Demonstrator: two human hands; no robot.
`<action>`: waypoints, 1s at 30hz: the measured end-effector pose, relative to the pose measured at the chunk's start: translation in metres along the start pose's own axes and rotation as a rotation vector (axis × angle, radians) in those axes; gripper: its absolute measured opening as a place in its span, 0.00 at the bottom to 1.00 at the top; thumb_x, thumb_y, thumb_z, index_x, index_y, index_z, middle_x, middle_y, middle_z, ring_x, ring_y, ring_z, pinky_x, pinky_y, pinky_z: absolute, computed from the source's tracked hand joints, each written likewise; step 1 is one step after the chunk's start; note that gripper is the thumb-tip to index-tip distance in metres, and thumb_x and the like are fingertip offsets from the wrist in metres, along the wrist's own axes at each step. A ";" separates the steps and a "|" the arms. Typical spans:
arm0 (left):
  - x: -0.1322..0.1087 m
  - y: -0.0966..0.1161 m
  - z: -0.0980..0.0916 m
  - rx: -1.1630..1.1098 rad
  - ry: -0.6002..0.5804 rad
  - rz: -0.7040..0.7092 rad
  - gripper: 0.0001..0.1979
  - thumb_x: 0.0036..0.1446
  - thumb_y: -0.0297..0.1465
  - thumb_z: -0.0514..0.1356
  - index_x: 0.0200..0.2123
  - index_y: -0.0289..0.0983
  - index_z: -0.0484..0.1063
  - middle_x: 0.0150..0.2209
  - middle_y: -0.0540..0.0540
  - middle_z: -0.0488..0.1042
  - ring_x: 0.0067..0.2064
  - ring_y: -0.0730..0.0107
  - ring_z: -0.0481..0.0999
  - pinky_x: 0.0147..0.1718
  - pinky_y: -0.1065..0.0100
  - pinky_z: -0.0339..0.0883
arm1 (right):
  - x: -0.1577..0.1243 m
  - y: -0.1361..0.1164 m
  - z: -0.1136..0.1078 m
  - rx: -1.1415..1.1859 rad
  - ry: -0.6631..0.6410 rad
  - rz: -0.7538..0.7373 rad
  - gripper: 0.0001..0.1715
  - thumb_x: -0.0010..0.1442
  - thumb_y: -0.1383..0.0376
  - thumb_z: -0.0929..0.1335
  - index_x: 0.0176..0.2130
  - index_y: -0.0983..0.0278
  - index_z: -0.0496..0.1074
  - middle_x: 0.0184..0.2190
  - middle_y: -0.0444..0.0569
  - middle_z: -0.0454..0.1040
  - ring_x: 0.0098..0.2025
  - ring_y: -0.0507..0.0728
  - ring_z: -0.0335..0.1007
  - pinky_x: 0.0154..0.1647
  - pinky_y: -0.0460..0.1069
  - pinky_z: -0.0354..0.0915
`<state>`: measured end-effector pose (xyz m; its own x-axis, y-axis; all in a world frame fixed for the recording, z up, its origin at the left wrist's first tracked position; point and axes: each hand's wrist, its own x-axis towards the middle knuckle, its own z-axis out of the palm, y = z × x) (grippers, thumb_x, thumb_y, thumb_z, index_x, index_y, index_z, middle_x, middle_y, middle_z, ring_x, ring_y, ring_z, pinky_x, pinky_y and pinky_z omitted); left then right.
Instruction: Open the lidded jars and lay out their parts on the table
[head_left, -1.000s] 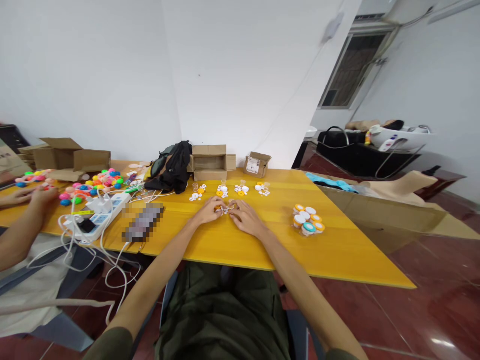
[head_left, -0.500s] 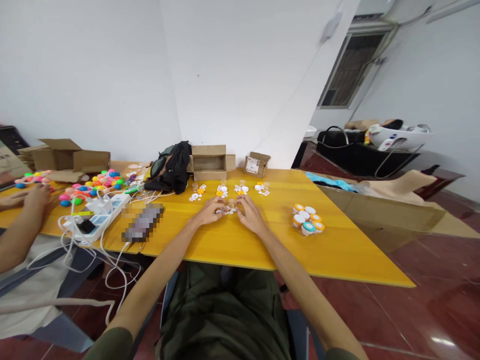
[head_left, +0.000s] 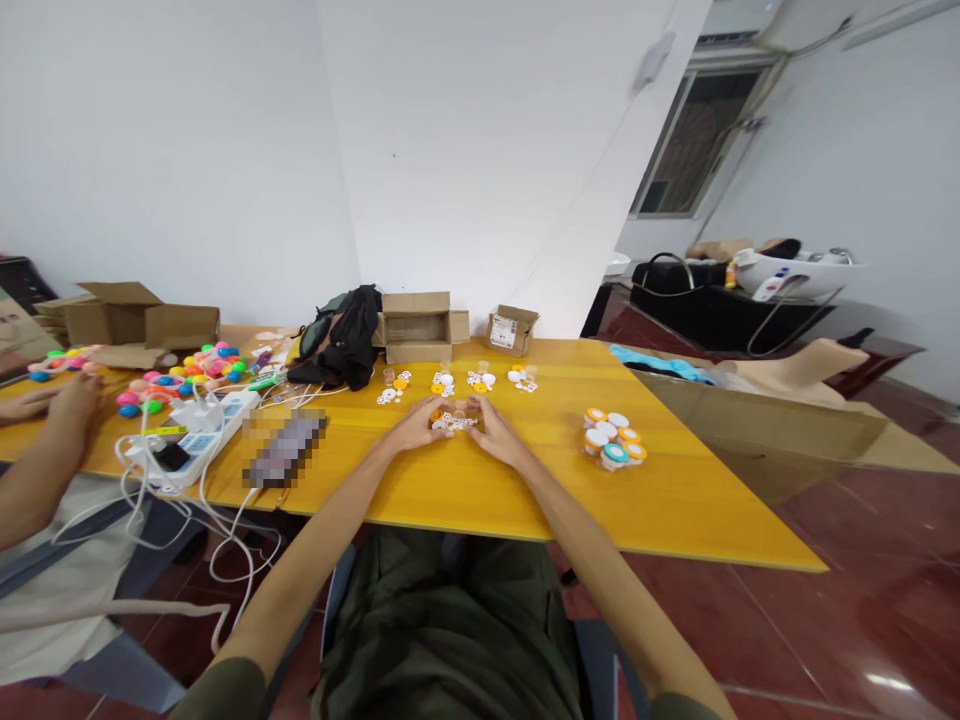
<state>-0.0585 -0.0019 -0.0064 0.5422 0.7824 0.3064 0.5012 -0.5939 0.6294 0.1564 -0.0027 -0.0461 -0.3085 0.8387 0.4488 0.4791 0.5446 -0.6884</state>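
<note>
On the yellow table, my left hand and my right hand curve around a small spread of white perforated discs. The fingers of both hands are apart, with no object gripped in either. An orange ring-shaped piece lies by my left fingers. Between the fingertips a small clear cup partly shows. Behind my hands stand several similar groups, each with a clear cup, white discs and mostly an orange ring.
Lidded jars cluster at the right. A power strip with tangled cables and a blurred phone lie left. Behind are a black bag and open cardboard boxes. A co-worker's hand rests near colourful ball toys.
My hands have opened slightly around the pieces. More white discs and an orange ring now show between them, lying spread on the table.
</note>
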 end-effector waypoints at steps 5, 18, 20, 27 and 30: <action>0.000 -0.004 0.004 -0.025 0.043 -0.045 0.32 0.47 0.41 0.72 0.54 0.41 0.67 0.55 0.42 0.72 0.57 0.54 0.70 0.59 0.55 0.62 | 0.004 0.006 -0.001 0.075 0.054 0.069 0.25 0.60 0.66 0.67 0.57 0.60 0.64 0.51 0.56 0.76 0.53 0.60 0.75 0.55 0.59 0.71; 0.001 -0.004 0.009 -0.123 0.049 -0.058 0.32 0.46 0.41 0.72 0.52 0.41 0.67 0.54 0.43 0.72 0.56 0.55 0.71 0.59 0.56 0.63 | 0.006 0.013 0.001 0.441 0.055 0.120 0.19 0.50 0.68 0.72 0.44 0.58 0.73 0.43 0.50 0.80 0.47 0.60 0.78 0.52 0.59 0.73; 0.001 -0.004 0.010 -0.135 0.054 -0.051 0.32 0.46 0.41 0.72 0.53 0.41 0.67 0.54 0.43 0.72 0.56 0.55 0.70 0.59 0.56 0.63 | 0.007 0.012 0.002 0.506 0.058 0.129 0.18 0.49 0.66 0.73 0.43 0.58 0.74 0.42 0.49 0.80 0.47 0.60 0.78 0.53 0.60 0.73; 0.001 -0.007 0.012 -0.156 0.047 -0.043 0.37 0.47 0.43 0.72 0.58 0.42 0.64 0.55 0.42 0.71 0.58 0.53 0.69 0.60 0.54 0.62 | 0.009 0.004 0.004 0.663 0.179 0.227 0.17 0.48 0.58 0.76 0.39 0.58 0.76 0.39 0.49 0.81 0.46 0.61 0.77 0.54 0.62 0.70; 0.002 -0.007 0.016 -0.147 0.059 -0.030 0.36 0.47 0.44 0.72 0.57 0.41 0.65 0.54 0.42 0.72 0.58 0.53 0.70 0.60 0.53 0.62 | 0.011 0.001 0.003 0.705 0.256 0.278 0.16 0.49 0.55 0.76 0.37 0.58 0.76 0.39 0.48 0.81 0.47 0.62 0.77 0.55 0.61 0.70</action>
<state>-0.0496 0.0008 -0.0217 0.4853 0.8119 0.3245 0.4104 -0.5392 0.7354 0.1509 0.0065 -0.0437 -0.0150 0.9640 0.2655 -0.1480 0.2605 -0.9541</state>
